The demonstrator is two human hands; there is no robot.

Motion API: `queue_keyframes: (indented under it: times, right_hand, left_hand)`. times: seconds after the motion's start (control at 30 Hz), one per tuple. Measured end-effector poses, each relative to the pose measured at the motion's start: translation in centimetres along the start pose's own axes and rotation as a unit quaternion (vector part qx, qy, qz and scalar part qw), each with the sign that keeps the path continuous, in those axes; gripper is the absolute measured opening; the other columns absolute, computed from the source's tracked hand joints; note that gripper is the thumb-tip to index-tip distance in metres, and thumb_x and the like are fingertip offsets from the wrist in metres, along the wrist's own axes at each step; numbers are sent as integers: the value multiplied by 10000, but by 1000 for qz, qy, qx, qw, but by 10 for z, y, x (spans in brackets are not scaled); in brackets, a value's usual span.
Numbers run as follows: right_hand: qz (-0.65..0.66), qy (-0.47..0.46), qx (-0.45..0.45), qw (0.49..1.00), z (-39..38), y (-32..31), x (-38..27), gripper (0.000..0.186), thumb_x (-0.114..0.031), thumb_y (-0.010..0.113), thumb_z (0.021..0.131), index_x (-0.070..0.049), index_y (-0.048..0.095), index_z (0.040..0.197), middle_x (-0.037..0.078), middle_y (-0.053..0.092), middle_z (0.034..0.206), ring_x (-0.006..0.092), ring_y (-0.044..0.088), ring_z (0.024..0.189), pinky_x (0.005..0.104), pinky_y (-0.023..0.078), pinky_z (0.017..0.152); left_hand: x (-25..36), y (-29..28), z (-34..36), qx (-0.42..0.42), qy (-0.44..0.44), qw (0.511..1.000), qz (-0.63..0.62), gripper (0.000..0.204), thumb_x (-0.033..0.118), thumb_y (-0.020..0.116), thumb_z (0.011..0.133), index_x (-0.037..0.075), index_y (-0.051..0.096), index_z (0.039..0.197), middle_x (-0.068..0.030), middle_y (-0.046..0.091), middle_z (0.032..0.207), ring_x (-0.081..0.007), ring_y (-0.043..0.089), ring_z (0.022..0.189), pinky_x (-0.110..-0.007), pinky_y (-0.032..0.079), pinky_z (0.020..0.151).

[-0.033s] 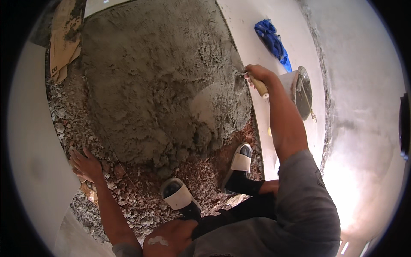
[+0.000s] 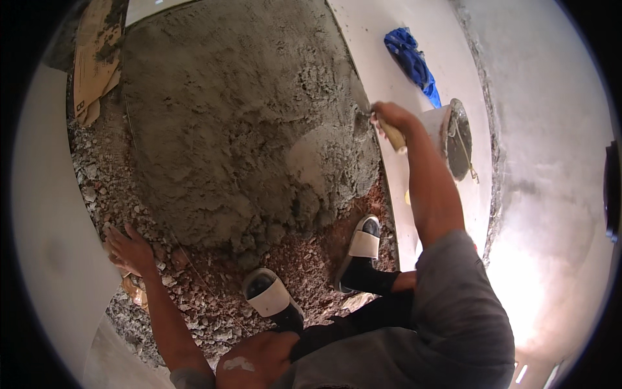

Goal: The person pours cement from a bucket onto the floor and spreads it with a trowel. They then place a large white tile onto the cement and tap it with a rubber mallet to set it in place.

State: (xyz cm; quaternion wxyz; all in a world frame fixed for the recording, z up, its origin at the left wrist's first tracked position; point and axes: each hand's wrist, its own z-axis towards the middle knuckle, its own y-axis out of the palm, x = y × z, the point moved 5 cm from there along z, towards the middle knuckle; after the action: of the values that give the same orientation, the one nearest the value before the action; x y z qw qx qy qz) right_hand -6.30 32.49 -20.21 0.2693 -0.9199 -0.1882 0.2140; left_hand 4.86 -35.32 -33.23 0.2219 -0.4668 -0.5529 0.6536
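Observation:
My right hand (image 2: 395,118) grips the wooden handle (image 2: 392,135) of a trowel, whose blade lies at the right edge of a bed of wet grey mortar (image 2: 220,129) beside a pale tile (image 2: 363,26). The handle is slightly blurred. On the left, my left hand (image 2: 129,249) rests with fingers spread on loose rubble (image 2: 94,188), next to the edge of another pale slab (image 2: 42,220). A thin string runs along the mortar's left side.
A crumpled blue cloth (image 2: 411,65) and a mortar-smeared bucket (image 2: 457,139) are on the right-hand tile, near a pale wall (image 2: 544,129). Cardboard (image 2: 94,65) lies at upper left. My feet in white-strapped slides (image 2: 272,298) stand on reddish rubble below the mortar.

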Motion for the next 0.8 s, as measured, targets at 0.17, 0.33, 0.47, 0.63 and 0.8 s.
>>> queue_keyframes:
  times: [0.17, 0.33, 0.47, 0.63, 0.8]
  right_hand:
    - [21, 27, -2, 999, -49, 26, 109, 396, -331, 456, 893, 34, 575, 793, 160, 579, 644, 234, 568, 483, 398, 473, 508]
    - [-12, 34, 74, 997, -85, 37, 147, 471, -408, 444, 903, 38, 582, 840, 206, 628, 759, 299, 629, 657, 417, 487, 672]
    - [-235, -96, 173, 952, -67, 28, 59, 519, -450, 398, 911, 36, 558, 998, 275, 638, 929, 404, 622, 887, 483, 458, 823]
    - [-392, -180, 213, 877, -20, 29, -61, 471, -391, 364, 927, 6, 547, 1102, 263, 636, 1049, 402, 608, 1015, 490, 462, 887]
    - [-425, -96, 228, 871, 6, 21, -74, 390, -282, 406, 898, -12, 593, 1109, 213, 660, 1049, 355, 646, 974, 469, 490, 860]
  left_hand:
    - [0, 3, 1, 6, -3, 999, -41, 597, 531, 243, 990, 152, 331, 1444, -66, 323, 1490, -239, 286, 1379, -528, 198, 1109]
    - [3, 8, 4, 21, 2, 999, -26, 598, 531, 245, 989, 150, 333, 1441, -65, 322, 1491, -239, 287, 1380, -532, 195, 1111]
    - [3, 5, 4, 29, -4, 999, -22, 597, 526, 253, 991, 141, 334, 1439, -71, 340, 1480, -249, 298, 1374, -536, 198, 1108]
    - [5, 0, 5, 27, -11, 999, -27, 584, 510, 284, 992, 134, 339, 1436, -78, 357, 1469, -253, 318, 1364, -536, 211, 1104]
    - [3, 2, 4, 32, -2, 998, -45, 585, 512, 276, 993, 135, 342, 1435, -78, 355, 1471, -252, 307, 1369, -536, 214, 1105]
